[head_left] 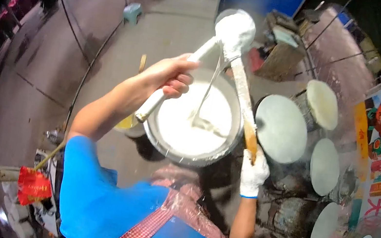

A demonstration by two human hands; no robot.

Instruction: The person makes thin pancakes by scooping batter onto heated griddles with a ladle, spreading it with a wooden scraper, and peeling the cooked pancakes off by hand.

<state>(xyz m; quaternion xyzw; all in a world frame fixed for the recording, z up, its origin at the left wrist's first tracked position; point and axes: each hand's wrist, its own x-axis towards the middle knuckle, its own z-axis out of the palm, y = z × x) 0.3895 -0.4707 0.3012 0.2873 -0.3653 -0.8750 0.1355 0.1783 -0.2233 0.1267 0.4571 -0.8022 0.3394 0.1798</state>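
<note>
My bare left hand (pixel 175 78) is wrapped round a pale rod (pixel 205 49), whose upper end meets the rim of a ladle. White batter (pixel 235 28) fills and coats the ladle's bowl. In its white glove, my right hand (pixel 254 172) grips the low end of the ladle's batter-smeared wooden handle (pixel 244 97). A thin strand of batter trails from the ladle into a wide metal pot (pixel 179 158) below. The pot holds smooth white batter, with a ripple where the strand lands.
Round griddles, several of them, stand on the right; one large pale round surface (pixel 281 129) is beside the pot. A yellowish round sheet (pixel 322 104) tilts behind it. A printed banner (pixel 377 186) runs along the right edge. A small stool (pixel 132 13) stands far left.
</note>
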